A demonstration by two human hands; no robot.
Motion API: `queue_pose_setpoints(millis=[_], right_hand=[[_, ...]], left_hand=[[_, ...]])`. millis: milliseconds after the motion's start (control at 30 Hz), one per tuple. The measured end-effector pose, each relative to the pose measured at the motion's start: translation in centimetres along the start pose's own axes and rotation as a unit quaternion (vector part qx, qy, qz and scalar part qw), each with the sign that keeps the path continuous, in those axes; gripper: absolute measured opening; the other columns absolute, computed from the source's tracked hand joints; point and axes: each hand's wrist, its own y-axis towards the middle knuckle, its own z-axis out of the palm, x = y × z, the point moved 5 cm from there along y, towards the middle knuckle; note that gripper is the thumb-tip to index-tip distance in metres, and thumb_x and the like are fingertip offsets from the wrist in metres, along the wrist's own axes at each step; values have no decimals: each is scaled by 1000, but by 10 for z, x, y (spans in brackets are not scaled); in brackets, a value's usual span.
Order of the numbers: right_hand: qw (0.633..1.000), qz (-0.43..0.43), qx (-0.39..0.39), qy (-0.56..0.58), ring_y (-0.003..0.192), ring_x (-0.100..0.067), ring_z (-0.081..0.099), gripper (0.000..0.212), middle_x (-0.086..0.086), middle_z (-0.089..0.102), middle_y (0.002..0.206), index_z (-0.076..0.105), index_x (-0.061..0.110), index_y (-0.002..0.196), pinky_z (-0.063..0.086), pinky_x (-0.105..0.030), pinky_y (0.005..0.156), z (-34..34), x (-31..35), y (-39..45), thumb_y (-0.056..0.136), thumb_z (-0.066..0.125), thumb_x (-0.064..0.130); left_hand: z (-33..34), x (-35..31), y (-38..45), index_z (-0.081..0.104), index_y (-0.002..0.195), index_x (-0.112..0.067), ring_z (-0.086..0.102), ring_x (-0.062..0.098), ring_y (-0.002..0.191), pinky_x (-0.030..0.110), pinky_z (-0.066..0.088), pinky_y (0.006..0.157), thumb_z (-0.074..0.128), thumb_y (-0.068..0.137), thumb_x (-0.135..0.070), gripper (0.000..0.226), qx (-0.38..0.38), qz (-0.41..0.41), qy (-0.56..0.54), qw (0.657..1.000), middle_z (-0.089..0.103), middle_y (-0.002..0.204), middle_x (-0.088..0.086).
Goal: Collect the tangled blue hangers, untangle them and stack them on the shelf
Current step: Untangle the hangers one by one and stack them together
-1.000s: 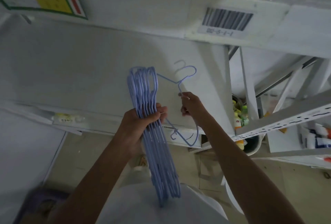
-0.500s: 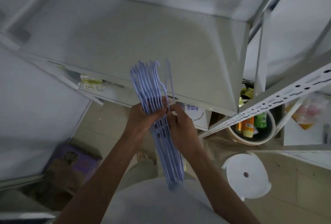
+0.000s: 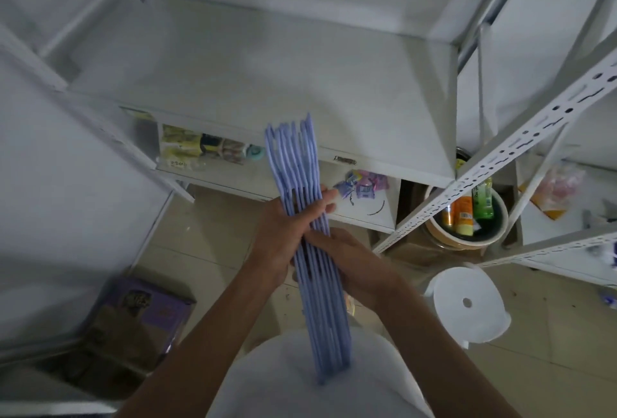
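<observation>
The stray hanger has joined the blue hangers (image 3: 309, 240), now gripped by left hand (image 3: 283, 230) and right hand (image 3: 350, 257), ready for shelf (image 3: 267, 60).

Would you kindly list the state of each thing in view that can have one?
blue hangers: bunched into one aligned stack, held upright, not yet on the shelf.
left hand: grips the stack, fingers curled round it.
right hand: holds the stack lower down.
shelf: bare where visible.
white stool: standing on the floor.
</observation>
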Motion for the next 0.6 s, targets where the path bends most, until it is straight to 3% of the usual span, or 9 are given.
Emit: queue_pose_setpoints(millis=[167, 300, 433, 533, 600], right_hand=[[997, -26, 66, -37, 82, -26, 71, 22, -17, 72, 98, 69, 5, 110, 60, -35, 77, 60, -43, -14, 101, 67, 24], [994, -70, 22, -77, 68, -22, 71, 19, -13, 73, 83, 73, 11, 97, 60, -33, 69, 101, -67, -21, 94, 76, 30], [993, -79, 52, -76, 66, -22, 73, 16, -12, 75, 80, 71, 13, 93, 61, -32, 67, 125, -75, -36, 97, 74, 28], [995, -62, 56, -62, 66, -21, 73, 16, -12, 74, 79, 70, 8, 95, 60, -31, 66, 130, -74, -42, 98, 71, 24], [995, -55, 42, -73, 65, -21, 72, 18, -12, 73, 78, 68, 4, 97, 60, -29, 65, 125, -70, -44, 99, 69, 22]], left_hand=[[-47, 1, -48, 66, 128, -9, 74, 20, 111, 32, 62, 86, 61, 101, -11, 28, 79, -20, 9, 997, 76, 121, 4], [-83, -4, -79, 66, 126, -7, 75, 24, 103, 33, 61, 79, 57, 102, -21, 30, 87, -32, -56, 994, 77, 118, 10], [-99, -2, -94, 64, 135, -8, 70, 24, 118, 30, 59, 89, 54, 100, -31, 43, 214, -112, -160, 957, 68, 134, 13], [-100, 3, -88, 52, 147, -6, 60, 28, 131, 41, 54, 104, 48, 103, -37, 54, 290, -161, -180, 926, 57, 148, 16], [-102, 8, -79, 43, 152, -6, 55, 33, 137, 46, 52, 106, 48, 102, -42, 62, 314, -179, -171, 917, 53, 151, 18]])
